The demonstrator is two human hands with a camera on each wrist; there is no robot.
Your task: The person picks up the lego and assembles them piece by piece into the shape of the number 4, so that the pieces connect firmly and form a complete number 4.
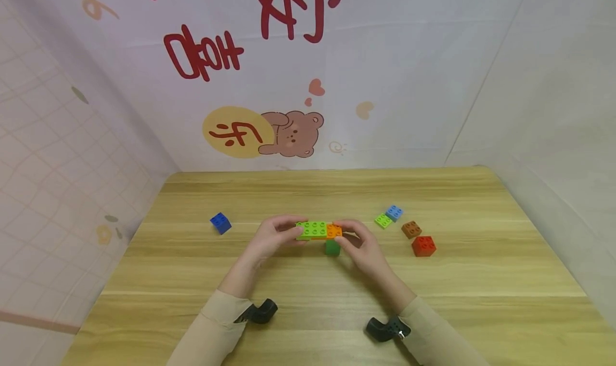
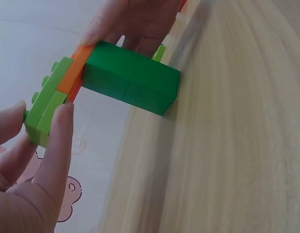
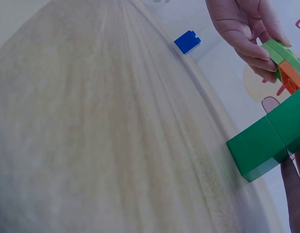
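Both hands hold one built piece of toy bricks over the middle of the table. Lime green bricks (image 1: 313,229) stick out to the left, joined to an orange brick (image 2: 74,73). Under the orange end hangs a column of two dark green bricks (image 2: 133,77), its lower end close over the tabletop. My left hand (image 1: 273,239) pinches the free lime end between thumb and fingers. With thumb and fingers, my right hand (image 1: 364,247) grips the orange end; in the right wrist view the dark green bricks (image 3: 271,138) hide part of it.
A blue brick (image 1: 221,223) lies left on the wooden table (image 1: 308,312). To the right are a small lime brick (image 1: 383,220), a light blue one (image 1: 394,212), a brown one (image 1: 411,229) and a red one (image 1: 424,246). A printed white sheet (image 1: 409,88) hangs behind.
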